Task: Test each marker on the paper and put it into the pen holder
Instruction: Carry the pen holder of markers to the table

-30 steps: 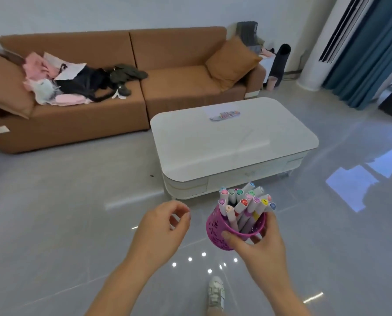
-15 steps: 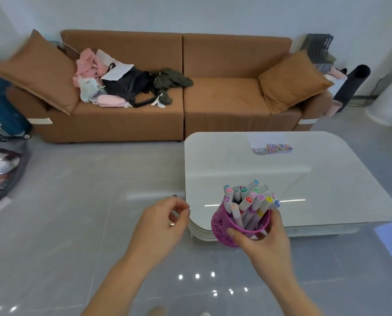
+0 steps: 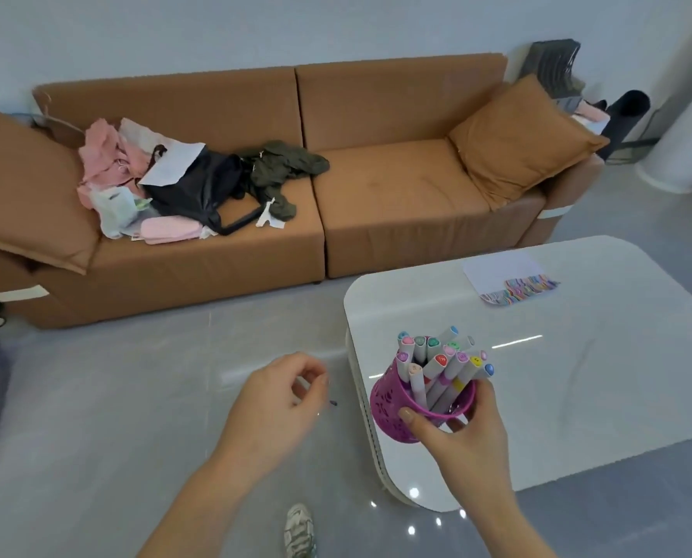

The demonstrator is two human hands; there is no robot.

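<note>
My right hand (image 3: 467, 441) grips a purple perforated pen holder (image 3: 392, 408) by its rim, thumb on the near side. Several white markers (image 3: 441, 362) with coloured caps stand packed in it. The holder hangs over the near-left corner of the white coffee table (image 3: 598, 388). A white paper (image 3: 497, 269) with a band of coloured scribbles along its near edge lies at the table's far side. My left hand (image 3: 271, 412) hovers over the floor to the left of the holder, fingers loosely curled, with nothing visible in it.
A brown sofa (image 3: 376, 195) stands behind the table, with clothes and a black bag (image 3: 199, 187) piled on its left seat and a cushion (image 3: 521, 138) on the right. Grey glossy floor surrounds the table; my shoe (image 3: 300, 529) shows at the bottom.
The view has swung left and closed in on the table. The holder in my right hand now hangs over the table's corner instead of in front of it. My left hand keeps its pose.
</note>
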